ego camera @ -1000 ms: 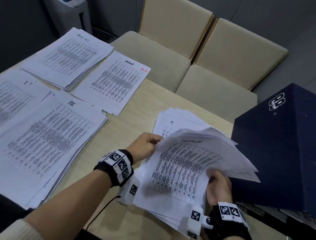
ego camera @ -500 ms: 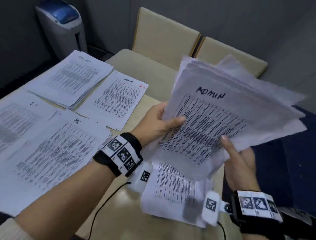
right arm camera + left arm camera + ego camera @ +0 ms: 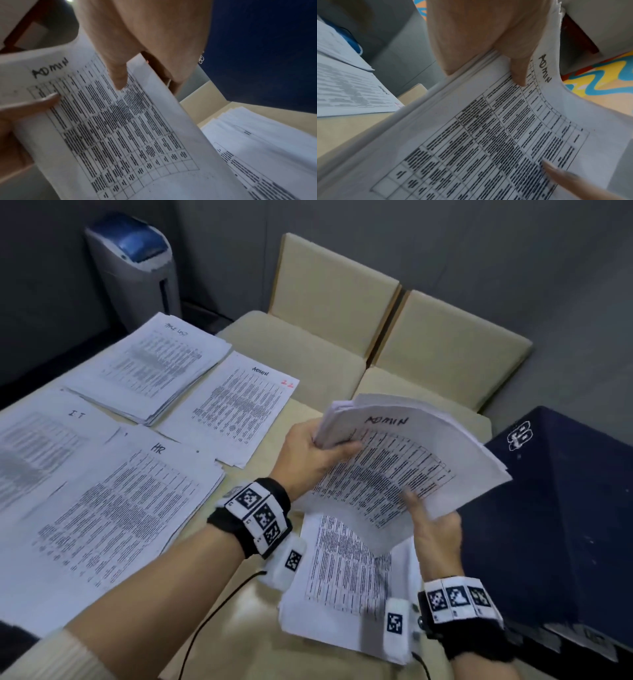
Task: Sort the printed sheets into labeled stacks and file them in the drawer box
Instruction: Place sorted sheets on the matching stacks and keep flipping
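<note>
Both hands hold a thick bundle of printed sheets marked ADMIN above the table. My left hand grips its left edge, thumb on top. My right hand holds the lower right edge, thumb on the top page, fingers underneath. Below the bundle lies a loose pile of sheets. On the table to the left lie labeled stacks: ADMIN, HR, IT and a far stack. The dark blue drawer box stands at the right.
The pale wooden table shows between the stacks and at its far edge. Two cream chairs stand beyond the table. A grey and blue bin sits by the wall at the back left.
Both hands lifted the ADMIN bundle off the loose pile, raised it, then lowered it a little and tilted it flatter. The head view also rose.
</note>
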Demonstrator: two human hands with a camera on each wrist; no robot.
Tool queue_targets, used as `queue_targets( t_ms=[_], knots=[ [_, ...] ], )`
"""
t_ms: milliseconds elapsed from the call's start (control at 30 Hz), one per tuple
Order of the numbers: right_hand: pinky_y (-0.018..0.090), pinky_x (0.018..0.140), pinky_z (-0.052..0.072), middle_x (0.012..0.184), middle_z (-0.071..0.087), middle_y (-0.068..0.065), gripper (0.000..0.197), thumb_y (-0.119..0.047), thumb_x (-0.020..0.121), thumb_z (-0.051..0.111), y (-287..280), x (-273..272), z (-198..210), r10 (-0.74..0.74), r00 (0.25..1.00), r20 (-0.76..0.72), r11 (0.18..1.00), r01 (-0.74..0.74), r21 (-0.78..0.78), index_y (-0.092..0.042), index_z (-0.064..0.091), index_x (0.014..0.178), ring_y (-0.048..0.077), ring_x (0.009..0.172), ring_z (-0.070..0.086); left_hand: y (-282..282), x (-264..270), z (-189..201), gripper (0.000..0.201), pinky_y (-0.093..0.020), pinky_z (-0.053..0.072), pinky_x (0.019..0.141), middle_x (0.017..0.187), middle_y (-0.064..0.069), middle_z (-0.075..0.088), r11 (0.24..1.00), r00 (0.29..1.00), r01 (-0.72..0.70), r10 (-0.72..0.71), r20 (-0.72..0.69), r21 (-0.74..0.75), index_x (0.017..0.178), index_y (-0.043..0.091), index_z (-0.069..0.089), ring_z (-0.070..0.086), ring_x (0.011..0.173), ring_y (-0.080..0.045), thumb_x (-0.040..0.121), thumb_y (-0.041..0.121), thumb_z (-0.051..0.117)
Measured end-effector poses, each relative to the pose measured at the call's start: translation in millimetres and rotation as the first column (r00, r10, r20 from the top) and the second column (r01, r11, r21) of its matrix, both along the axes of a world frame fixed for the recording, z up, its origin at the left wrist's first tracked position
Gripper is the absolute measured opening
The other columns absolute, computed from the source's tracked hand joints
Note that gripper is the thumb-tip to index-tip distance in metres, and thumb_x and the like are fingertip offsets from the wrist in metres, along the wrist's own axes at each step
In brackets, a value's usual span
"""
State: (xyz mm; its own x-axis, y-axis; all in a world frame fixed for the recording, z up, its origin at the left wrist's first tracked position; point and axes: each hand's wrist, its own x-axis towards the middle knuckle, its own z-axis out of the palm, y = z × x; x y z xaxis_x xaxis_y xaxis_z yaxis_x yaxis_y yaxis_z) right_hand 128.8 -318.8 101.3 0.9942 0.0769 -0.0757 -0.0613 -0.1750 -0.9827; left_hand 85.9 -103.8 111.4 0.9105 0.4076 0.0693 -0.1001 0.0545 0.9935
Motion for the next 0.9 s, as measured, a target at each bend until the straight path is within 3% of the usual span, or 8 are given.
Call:
queue_targets(
  t_ms=[133,233,333,433,567,667,767,900],
  knots=[
    [0.024,0.085,0.053,0.102,0.072,-0.01,0.018,-0.028,0.088,0.072,14,23,10,-0.003,0.999,0.045,1.0,0.002,0.019,-0.025,0.067,0.105,0.006,0.099,0.067,14,1,1,0.06,-0.038,0.061,0.082,0.114,-0.008,0.069,0.994,0.995,-0.094,0.093,-0.022,-0.054,0.119,0.009,0.058,0.07,0.102,-0.021,0.072,0.033,0.086],
    [0.042,0.096,0.053,0.111,0.073,0.001,0.035,-0.029,0.083,0.077,39,36,22,-0.017,1.0,0.007,0.985,0.016,0.169,-0.015,0.067,0.114,0.017,0.105,0.069,39,-10,-9,0.049,-0.022,0.057,0.074,0.104,0.002,0.07,0.994,0.986,-0.076,0.087,-0.144,0.078,0.115,0.014,0.055,0.07,0.09,-0.007,0.081,0.041,0.077],
    [0.049,0.098,0.051,0.119,0.069,0.011,0.049,-0.02,0.082,0.077,80,48,26,0.075,0.992,-0.102,0.936,-0.035,0.349,-0.007,0.058,0.125,0.025,0.11,0.068,66,-22,-26,0.04,-0.031,0.056,0.081,0.106,0.007,0.067,0.965,0.958,-0.082,0.146,-0.246,0.25,0.121,0.021,0.05,0.067,0.093,-0.011,0.094,0.049,0.058],
    [0.048,0.093,0.054,0.12,0.068,0.014,0.068,-0.025,0.071,0.085,140,68,16,0.2,0.96,-0.196,0.935,-0.127,0.332,-0.005,0.056,0.129,0.029,0.111,0.067,104,-17,-49,0.037,-0.045,0.057,0.087,0.111,-0.002,0.068,0.937,0.913,-0.193,0.279,-0.296,0.291,0.129,0.016,0.051,0.067,0.098,-0.023,0.101,0.04,0.049],
    [0.05,0.091,0.055,0.111,0.071,0.014,0.041,-0.022,0.075,0.081,222,102,-20,0.3,0.923,-0.241,0.953,-0.301,0.036,-0.012,0.062,0.11,0.029,0.099,0.069,189,1,-65,0.024,-0.049,0.057,0.085,0.104,-0.01,0.067,0.886,0.824,-0.322,0.436,-0.363,0.332,0.123,0.015,0.056,0.065,0.093,-0.03,0.101,0.023,0.052],
    [0.048,0.094,0.052,0.107,0.067,0.007,0.05,-0.034,0.068,0.079,245,108,-47,0.281,0.915,-0.29,0.926,-0.337,-0.168,-0.022,0.052,0.108,0.027,0.101,0.067,250,16,-76,0.02,-0.042,0.055,0.07,0.09,-0.006,0.064,0.904,0.805,-0.319,0.418,-0.422,0.285,0.119,0.018,0.059,0.058,0.074,-0.022,0.1,0.023,0.052],
    [0.04,0.086,0.051,0.097,0.067,0.004,0.037,-0.025,0.082,0.076,226,107,-80,0.251,0.918,-0.307,0.873,-0.351,-0.339,-0.018,0.055,0.112,0.025,0.093,0.066,289,33,-103,0.016,-0.037,0.055,0.064,0.08,-0.003,0.06,0.89,0.758,-0.18,0.397,-0.518,0.419,0.112,0.014,0.058,0.057,0.067,-0.022,0.102,0.023,0.05],
    [0.033,0.088,0.046,0.101,0.067,0.006,0.023,-0.02,0.088,0.066,184,113,-103,0.157,0.961,-0.227,0.657,-0.273,-0.702,-0.012,0.064,0.109,0.028,0.1,0.062,306,55,-132,0.027,-0.044,0.053,0.077,0.106,-0.014,0.062,0.725,0.642,0.101,0.476,-0.602,0.681,0.122,0.01,0.048,0.061,0.088,-0.033,0.096,0.012,0.052]
  ],
)
